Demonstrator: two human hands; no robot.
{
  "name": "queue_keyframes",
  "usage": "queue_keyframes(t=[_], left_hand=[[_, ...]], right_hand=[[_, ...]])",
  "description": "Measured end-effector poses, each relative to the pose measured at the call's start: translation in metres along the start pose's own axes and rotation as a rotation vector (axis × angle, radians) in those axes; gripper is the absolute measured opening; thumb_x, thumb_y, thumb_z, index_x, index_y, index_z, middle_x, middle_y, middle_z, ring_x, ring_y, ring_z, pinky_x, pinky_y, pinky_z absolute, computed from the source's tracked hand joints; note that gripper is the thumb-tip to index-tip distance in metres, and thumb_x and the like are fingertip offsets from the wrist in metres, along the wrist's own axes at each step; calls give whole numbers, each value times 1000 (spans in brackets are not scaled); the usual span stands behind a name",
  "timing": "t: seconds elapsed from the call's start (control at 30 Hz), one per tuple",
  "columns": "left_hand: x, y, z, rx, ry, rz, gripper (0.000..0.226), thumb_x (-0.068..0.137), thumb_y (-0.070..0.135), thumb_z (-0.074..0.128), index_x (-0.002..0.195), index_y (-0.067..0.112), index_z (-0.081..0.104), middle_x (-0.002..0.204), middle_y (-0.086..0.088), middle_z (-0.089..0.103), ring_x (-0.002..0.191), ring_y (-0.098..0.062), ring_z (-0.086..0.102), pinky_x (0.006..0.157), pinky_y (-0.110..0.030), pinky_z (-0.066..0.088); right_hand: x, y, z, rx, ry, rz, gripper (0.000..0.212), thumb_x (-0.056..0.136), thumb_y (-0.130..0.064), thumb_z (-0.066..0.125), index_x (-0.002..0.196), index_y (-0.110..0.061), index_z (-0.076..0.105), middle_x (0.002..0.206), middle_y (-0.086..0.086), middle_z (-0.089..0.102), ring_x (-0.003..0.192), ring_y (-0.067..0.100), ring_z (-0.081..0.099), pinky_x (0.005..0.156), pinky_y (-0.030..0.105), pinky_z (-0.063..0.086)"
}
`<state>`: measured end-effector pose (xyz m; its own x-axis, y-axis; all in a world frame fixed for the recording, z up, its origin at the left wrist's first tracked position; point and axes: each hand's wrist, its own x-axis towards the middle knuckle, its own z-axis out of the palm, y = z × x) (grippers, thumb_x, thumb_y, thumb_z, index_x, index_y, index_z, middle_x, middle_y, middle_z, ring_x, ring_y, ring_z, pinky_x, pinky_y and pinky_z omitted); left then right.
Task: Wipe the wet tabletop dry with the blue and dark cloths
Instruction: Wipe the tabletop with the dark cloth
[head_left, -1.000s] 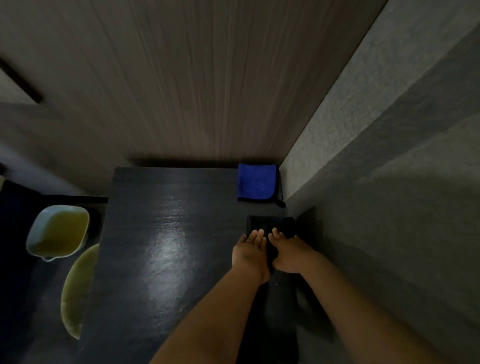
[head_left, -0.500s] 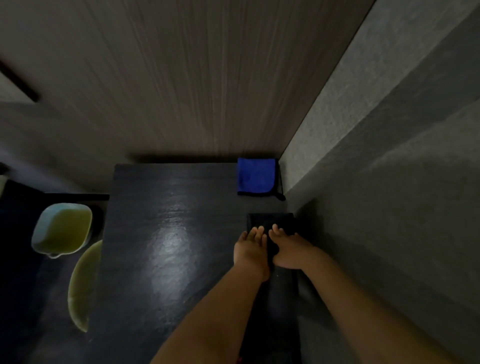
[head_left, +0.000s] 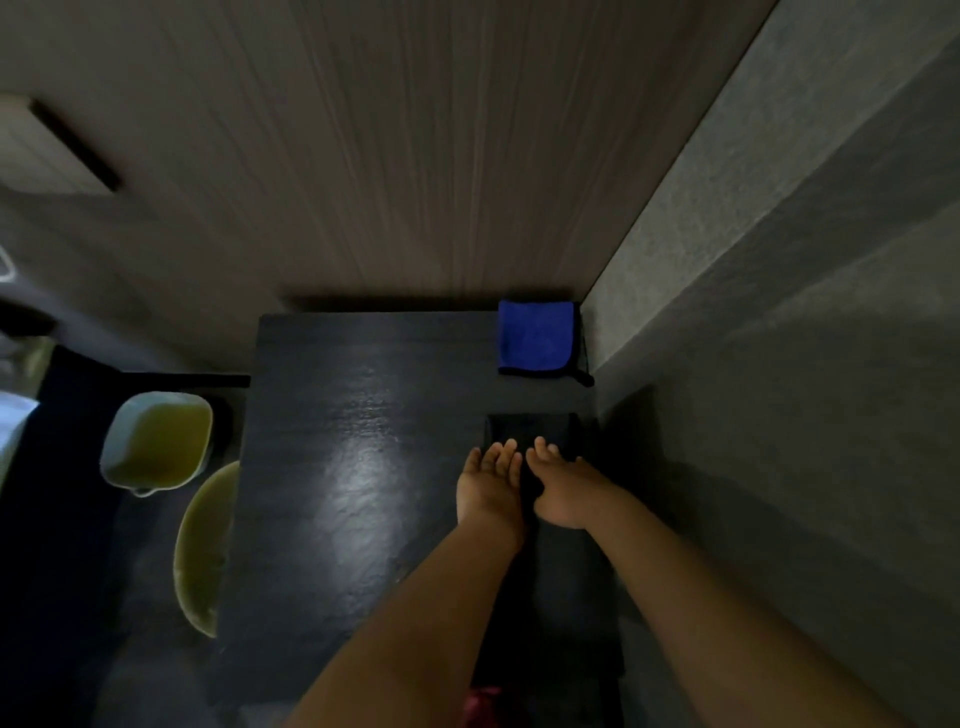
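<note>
Cloths number two: blue cloth (head_left: 536, 336), dark cloth (head_left: 530, 430) under left hand (head_left: 488, 486) and right hand (head_left: 563, 491), fingers flat, spread.

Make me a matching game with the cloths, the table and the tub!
Things:
1. blue cloth
2. dark cloth
3. table
4. tub

Descriptions:
A. shiny in the middle
B. under both hands
C. folded in the far corner by the wall
D. beside the table, yellowish inside

Pairs: 1-C, 2-B, 3-A, 4-D
</note>
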<state>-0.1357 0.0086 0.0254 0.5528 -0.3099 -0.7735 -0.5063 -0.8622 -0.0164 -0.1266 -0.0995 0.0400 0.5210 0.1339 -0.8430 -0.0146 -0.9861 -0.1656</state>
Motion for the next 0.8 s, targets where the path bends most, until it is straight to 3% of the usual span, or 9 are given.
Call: queue_keyframes(t=[0.43,0.8], left_hand=[[-14,-40,18,-49,-23,-39,80,97,44,40,152,15,-10,160,-5,-18,148,-20,-11,120,-44,-5],[-25,-73,38,-101,47,-89,83,95,57,35,151,21,-14,161,2,-13,149,-16,-7,116,-44,-12]], right_hand=[[5,-49,7,-39,-25,-15,82,92,-23,48,155,-13,-4,162,4,-15,150,19,-8,122,41,3],[17,-90,7,-127,-87,6,78,96,-14,42,154,-18,-9,161,2,-17,150,19,-9,122,45,1]])
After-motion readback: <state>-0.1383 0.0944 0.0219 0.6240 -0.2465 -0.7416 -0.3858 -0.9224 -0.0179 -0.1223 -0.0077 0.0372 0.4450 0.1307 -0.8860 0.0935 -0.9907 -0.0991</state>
